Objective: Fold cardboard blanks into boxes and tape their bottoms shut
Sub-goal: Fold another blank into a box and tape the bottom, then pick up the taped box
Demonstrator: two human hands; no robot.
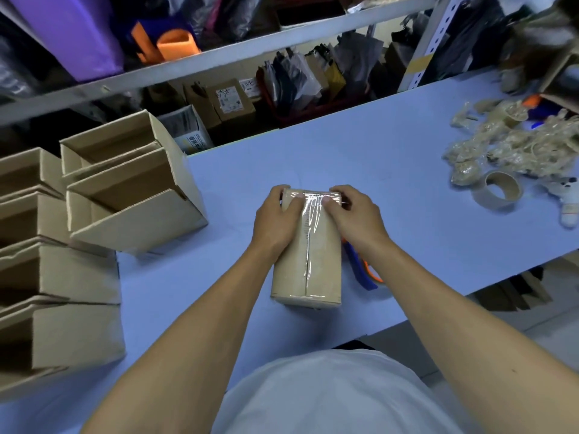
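Cardboard box [305,261], brown and corrugated, stands bottom-up on the blue desk [391,170], near the desk's front edge and roughly midway along it. Clear tape [308,220] runs along the centre seam of the upturned bottom and over its far edge.

Left hand [275,220]: curled over the box's far left corner, fingers wrapped down the far side, thumb pressing on the taped surface. It grasps the box.

Right hand [355,214]: curled over the far right corner, thumb pressing on the tape near the far edge, fingers bent around the box's side. It also grasps the box.

Blue-and-orange tape dispenser [363,267]: lies on the desk just beside the box's right side, partly hidden by the right forearm.

Finished open boxes [131,195]: a cluster stands along the desk's left edge, some tilted and leaning on others, open tops facing up or toward the right.

Empty cardboard tape core [498,191]: lies toward the desk's right edge, well apart from the box. A heap of crumpled used tape [513,148] sits just behind it, toward the far right corner. A small white plush toy [568,198] lies at the right edge, beside the core.

Metal shelving [219,57] stands behind the desk's far edge, loaded with bagged goods and small cartons.
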